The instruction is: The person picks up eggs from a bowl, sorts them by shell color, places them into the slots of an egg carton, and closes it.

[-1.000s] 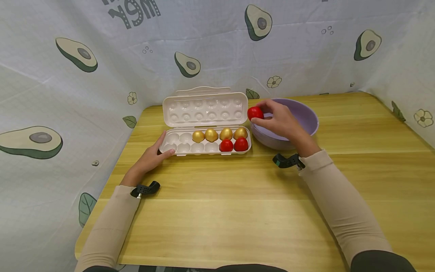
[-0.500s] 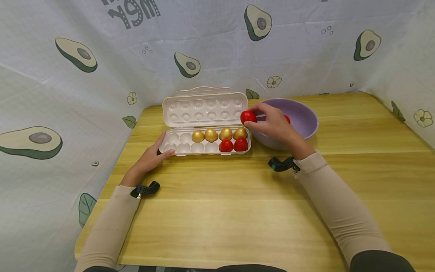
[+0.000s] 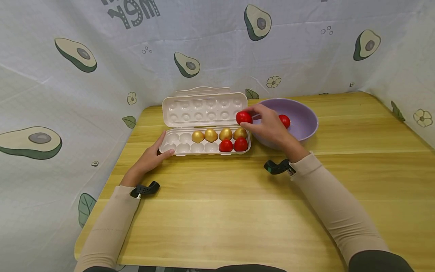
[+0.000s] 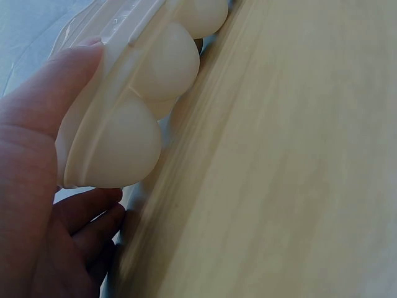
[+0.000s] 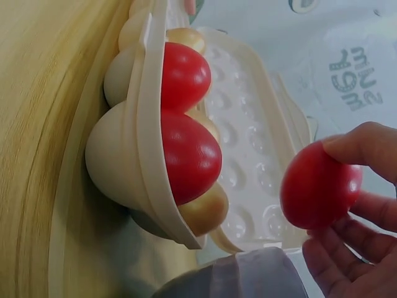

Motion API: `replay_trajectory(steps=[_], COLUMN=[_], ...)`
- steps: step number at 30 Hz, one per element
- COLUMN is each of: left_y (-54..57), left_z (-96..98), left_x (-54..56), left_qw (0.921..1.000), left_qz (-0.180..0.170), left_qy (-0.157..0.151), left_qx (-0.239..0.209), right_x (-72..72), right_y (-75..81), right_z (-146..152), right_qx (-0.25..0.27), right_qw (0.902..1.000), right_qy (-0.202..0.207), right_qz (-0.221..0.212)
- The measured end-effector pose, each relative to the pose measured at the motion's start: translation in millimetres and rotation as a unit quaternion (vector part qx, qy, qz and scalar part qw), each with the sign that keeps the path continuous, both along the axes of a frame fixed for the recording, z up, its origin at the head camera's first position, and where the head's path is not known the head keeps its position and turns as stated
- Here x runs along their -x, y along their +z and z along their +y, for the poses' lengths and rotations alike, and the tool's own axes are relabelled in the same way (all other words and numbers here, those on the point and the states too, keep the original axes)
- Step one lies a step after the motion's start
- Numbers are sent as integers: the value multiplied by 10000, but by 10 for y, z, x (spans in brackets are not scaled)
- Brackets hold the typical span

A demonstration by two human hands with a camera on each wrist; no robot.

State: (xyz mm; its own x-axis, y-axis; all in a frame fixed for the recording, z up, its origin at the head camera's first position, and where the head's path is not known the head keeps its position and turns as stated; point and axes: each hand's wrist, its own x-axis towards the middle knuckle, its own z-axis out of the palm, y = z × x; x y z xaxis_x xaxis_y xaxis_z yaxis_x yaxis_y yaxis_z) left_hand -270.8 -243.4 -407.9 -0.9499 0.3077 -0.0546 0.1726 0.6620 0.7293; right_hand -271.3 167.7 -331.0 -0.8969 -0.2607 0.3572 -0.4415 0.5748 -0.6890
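Note:
A cream plastic egg carton (image 3: 184, 148) lies with its lid (image 3: 205, 109) raised at the back. Several gold eggs (image 3: 211, 135) fill the right part of its back row. Two red eggs (image 3: 241, 144) sit at the right end of the front row. My left hand (image 3: 149, 158) grips the carton's left end, its thumb (image 4: 74, 77) on the rim and its fingers around the end. Between thumb and fingers, my right hand (image 3: 270, 126) holds a red egg (image 5: 319, 184) above the carton's right end, in front of the lid.
To the right of the carton stands a purple bowl (image 3: 303, 117) with another red egg (image 3: 284, 121) inside. Part of the bowl is hidden by the right hand. A pale cloth printed with avocados (image 3: 217, 41) hangs behind the wooden table (image 3: 217, 219).
My right hand has carried the red egg leftward from the bowl's rim to over the carton's right end, uncovering the red egg in the bowl. The left hand stays in place.

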Motion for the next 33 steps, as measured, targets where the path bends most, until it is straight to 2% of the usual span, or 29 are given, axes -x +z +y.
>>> replay_trajectory(steps=[9, 14, 25, 33], left_y=[0, 6, 9, 14], left_z=[-2, 0, -4, 6], left_x=[1, -2, -3, -8], left_qw=[10000, 10000, 10000, 10000], left_qz=[1, 12, 34, 5], left_qy=[0, -2, 17, 8], left_qx=[-52, -12, -35, -83], right_x=[-7, 4, 3, -13], right_y=[-4, -16, -60, -118], right_z=[-104, -184, -317, -467], right_qx=[301, 273, 574, 579], right_qw=[9991, 9989, 9957, 9934], right_qy=[91, 177, 572, 776], right_qz=[-291, -333, -446, -621])
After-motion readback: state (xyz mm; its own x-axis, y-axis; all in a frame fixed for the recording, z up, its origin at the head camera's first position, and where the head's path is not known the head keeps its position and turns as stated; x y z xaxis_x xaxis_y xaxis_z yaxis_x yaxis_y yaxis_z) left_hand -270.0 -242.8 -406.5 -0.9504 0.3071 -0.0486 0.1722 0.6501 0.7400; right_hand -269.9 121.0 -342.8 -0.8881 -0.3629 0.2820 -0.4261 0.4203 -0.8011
